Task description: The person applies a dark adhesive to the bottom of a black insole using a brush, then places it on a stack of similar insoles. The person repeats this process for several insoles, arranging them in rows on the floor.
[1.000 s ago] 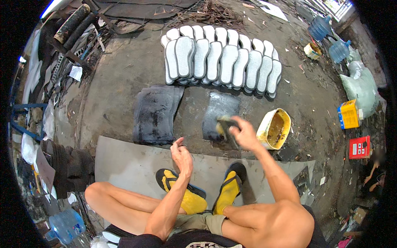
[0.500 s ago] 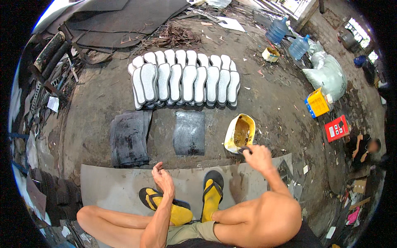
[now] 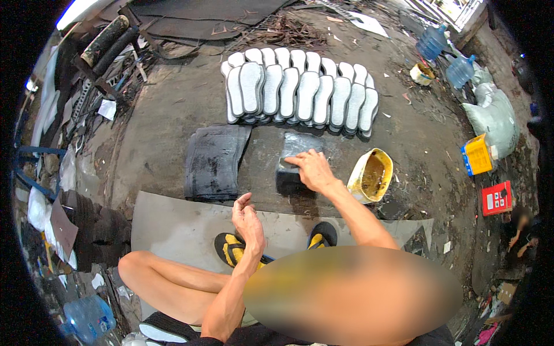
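Note:
My right hand (image 3: 313, 171) is over a dark rectangular sheet (image 3: 302, 140), fingers closed on a small dark piece pressed against it; the piece is mostly hidden beneath the hand. The sheet's near part looks black and wet, its far part greyer. To its right stands a yellow-stained white tub (image 3: 359, 174) with amber-brown liquid inside. Left of the sheet lies a stack of similar dark sheets (image 3: 213, 164). Near that stack's front edge my left hand (image 3: 249, 222) hovers, holding nothing, its fingers loosely curled and apart.
Rows of white-topped, dark-edged insoles (image 3: 306, 95) lie beyond the sheets. Under my feet is a grey mat (image 3: 173, 225). Blue water jugs (image 3: 460, 72), a pale sack (image 3: 490, 118), a yellow container (image 3: 476, 155) and a red box (image 3: 497, 198) stand right. Another person (image 3: 522, 233) is at far right.
My right hand has moved left from the tub's near rim onto the single dark sheet, with the small dark piece. A black wet area now covers the sheet's near part. The view has shifted.

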{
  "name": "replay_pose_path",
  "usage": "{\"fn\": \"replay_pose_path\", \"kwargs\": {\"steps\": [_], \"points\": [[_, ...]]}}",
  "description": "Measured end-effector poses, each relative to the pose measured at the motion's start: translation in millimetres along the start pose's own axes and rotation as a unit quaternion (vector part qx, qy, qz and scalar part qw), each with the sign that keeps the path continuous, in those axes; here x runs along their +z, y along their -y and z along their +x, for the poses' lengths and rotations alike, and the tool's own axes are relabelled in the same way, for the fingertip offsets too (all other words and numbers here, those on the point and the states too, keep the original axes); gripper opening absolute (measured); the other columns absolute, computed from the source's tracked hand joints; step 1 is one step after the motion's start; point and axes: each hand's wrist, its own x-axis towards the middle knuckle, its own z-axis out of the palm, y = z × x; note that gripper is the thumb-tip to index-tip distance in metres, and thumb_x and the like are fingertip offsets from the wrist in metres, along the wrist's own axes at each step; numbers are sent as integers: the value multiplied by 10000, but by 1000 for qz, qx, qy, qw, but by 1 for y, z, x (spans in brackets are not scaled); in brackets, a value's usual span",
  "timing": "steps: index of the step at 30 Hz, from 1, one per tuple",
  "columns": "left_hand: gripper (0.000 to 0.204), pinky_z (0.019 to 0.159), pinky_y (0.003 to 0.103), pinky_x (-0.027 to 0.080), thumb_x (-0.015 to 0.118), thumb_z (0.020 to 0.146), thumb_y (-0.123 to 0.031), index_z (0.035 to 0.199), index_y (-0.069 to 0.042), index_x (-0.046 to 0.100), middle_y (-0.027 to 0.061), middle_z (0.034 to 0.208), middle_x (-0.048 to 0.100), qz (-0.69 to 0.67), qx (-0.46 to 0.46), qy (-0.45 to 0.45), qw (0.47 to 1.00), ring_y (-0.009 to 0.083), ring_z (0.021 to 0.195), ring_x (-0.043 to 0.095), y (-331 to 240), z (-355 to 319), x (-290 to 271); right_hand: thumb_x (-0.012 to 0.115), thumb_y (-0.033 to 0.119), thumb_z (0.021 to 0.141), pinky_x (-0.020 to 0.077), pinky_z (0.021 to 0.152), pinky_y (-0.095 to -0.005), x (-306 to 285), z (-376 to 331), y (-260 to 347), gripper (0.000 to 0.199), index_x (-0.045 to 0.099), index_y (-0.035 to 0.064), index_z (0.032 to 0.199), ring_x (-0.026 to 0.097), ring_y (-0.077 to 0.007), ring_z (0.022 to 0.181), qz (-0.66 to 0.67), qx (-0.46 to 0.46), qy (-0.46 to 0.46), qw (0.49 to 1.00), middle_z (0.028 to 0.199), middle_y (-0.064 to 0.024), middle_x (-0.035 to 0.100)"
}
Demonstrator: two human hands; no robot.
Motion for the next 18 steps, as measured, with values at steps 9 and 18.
{"fn": "replay_pose_path", "kwargs": {"steps": [9, 18], "points": [[365, 794, 275, 483, 468, 1002, -1, 1248, -29, 737, 17, 1093, 632, -34, -98, -32, 994, 89, 876, 539, 18, -4, -23, 646, 71, 904, 519, 1002, -517, 50, -40, -13, 467, 791, 270, 1301, 682, -347, 1155, 15, -98, 139, 985, 1135, -106, 768], [466, 1052, 409, 505, 551, 985, -134, 1394, -4, 731, 209, 1274, 670, 269, -28, 110, 956, 322, 1183, 652, 50, 27, 54, 656, 84, 928, 535, 970, -536, 33, 68, -74, 438, 748, 144, 1352, 677, -407, 1082, 62, 73, -103, 990, 1128, -166, 756]]}}
